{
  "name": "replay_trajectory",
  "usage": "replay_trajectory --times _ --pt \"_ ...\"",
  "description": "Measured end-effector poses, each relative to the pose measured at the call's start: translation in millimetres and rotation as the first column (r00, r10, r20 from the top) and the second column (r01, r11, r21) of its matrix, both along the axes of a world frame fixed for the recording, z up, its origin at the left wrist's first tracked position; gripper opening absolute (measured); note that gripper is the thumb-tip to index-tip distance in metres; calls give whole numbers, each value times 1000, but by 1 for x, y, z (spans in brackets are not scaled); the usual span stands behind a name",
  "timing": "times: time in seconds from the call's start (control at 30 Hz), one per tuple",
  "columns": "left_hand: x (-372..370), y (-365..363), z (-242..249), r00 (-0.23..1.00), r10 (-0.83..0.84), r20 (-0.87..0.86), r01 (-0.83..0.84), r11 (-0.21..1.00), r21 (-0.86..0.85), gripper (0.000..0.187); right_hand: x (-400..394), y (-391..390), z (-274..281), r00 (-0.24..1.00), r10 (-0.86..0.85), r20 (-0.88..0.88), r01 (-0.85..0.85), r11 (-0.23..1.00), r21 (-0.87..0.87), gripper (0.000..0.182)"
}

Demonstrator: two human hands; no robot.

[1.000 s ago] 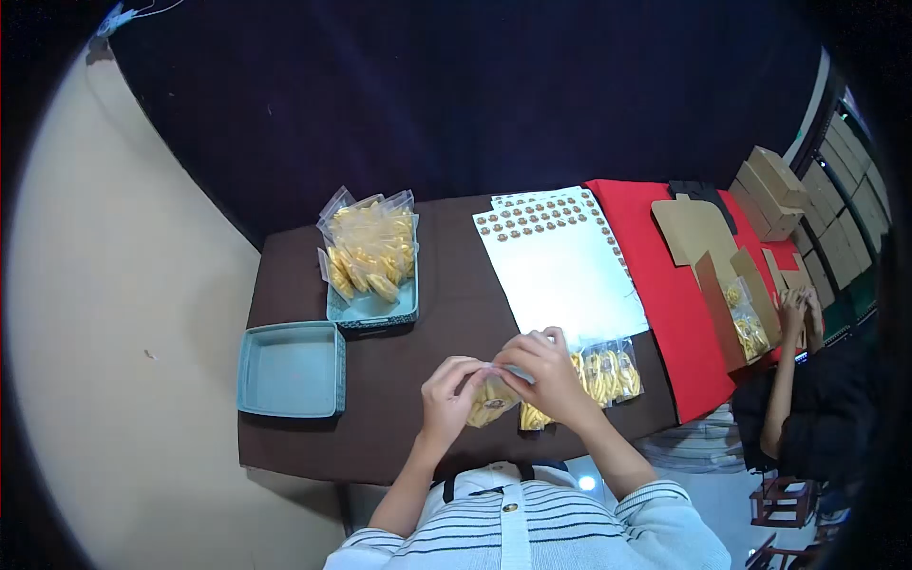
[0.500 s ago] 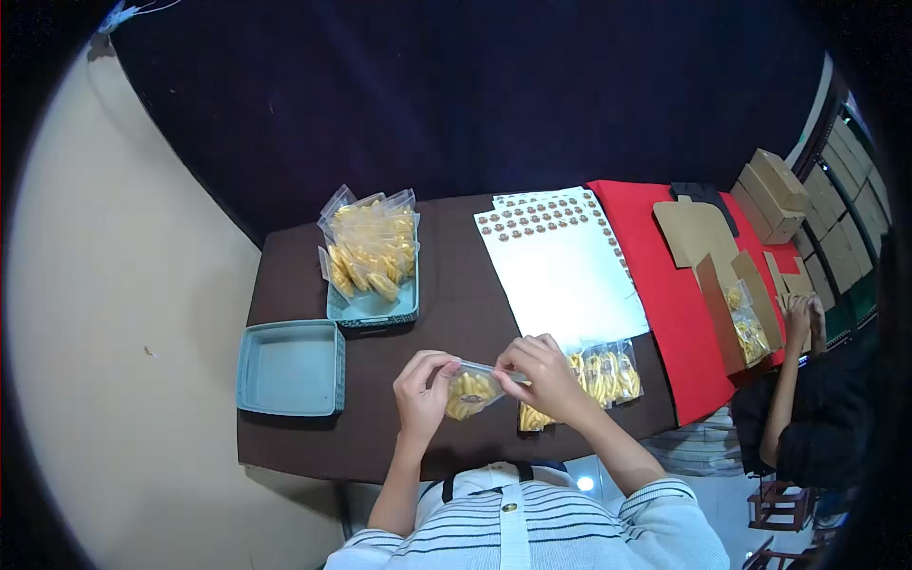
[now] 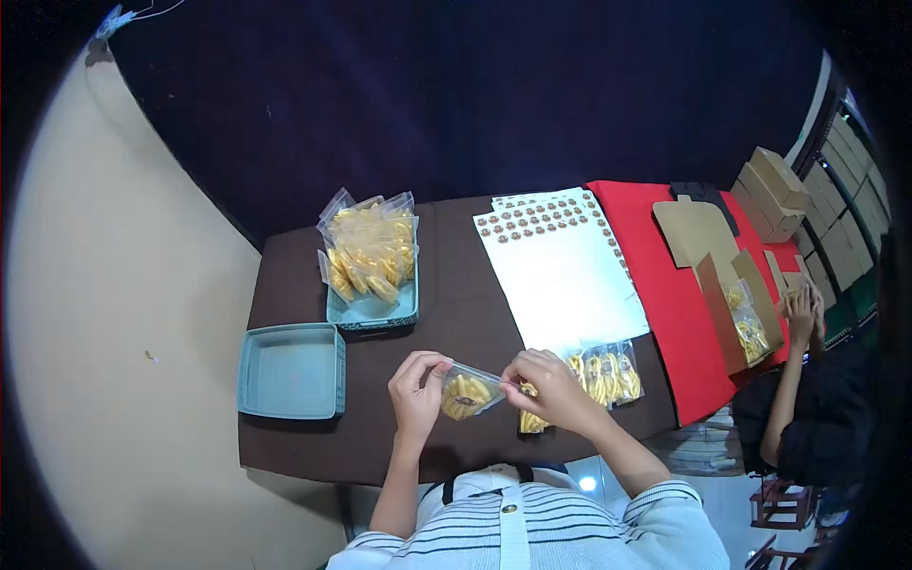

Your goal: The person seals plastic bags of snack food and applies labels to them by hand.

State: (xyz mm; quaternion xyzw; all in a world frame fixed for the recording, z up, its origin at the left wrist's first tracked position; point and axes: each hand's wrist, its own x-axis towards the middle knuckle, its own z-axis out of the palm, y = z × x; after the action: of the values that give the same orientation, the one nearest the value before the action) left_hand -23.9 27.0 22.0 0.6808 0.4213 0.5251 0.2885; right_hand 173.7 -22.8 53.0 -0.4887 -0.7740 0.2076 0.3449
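Between my two hands is a clear zip bag [image 3: 465, 394] of yellow snack sticks, with a small dark round sticker on its front. My left hand [image 3: 416, 391] pinches the bag's upper left corner. The upper right corner is gripped by my right hand [image 3: 549, 388], its fingers closed along the top edge. Right beside and partly behind my right hand lie several filled snack bags [image 3: 605, 373] in a row on the brown table. Beyond them are white sticker sheets [image 3: 560, 275] with rows of round brown stickers near the top.
A blue-green basket [image 3: 372, 318] heaped with snack bags [image 3: 366, 247] stands at the back left, with another blue-green basket [image 3: 291, 370] in front. On the red cloth [image 3: 632, 285] is an open cardboard box [image 3: 717, 304] holding bags. A co-worker's hands [image 3: 803, 309] are beside it.
My hands have moved slightly apart, and the bag's top edge is stretched straighter with more of it showing. The co-worker's hands have shifted a little.
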Motion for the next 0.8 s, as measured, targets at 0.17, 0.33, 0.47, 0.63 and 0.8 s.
replay_trajectory --times 0.17,0.33,0.47,0.63,0.8 --pt "7 8 -12 999 -42 -2 42 998 -50 4 1 -2 -6 993 -96 -69 93 994 -50 12" --pt "21 -8 -16 984 -141 -109 141 990 -14 37 -9 3 -37 823 -480 -305 380 863 -334 14" --pt "34 -23 -35 969 -225 -102 220 974 -62 30 -27 3 -63 746 -410 -525 293 910 -293 18" --pt "31 -19 -28 994 -107 -16 106 993 -49 10 -29 -6 -24 910 -257 -325 190 956 -224 29" --pt "23 -15 -25 997 -82 -8 82 995 -60 7 -26 -5 10 941 -336 -42 337 920 199 26"
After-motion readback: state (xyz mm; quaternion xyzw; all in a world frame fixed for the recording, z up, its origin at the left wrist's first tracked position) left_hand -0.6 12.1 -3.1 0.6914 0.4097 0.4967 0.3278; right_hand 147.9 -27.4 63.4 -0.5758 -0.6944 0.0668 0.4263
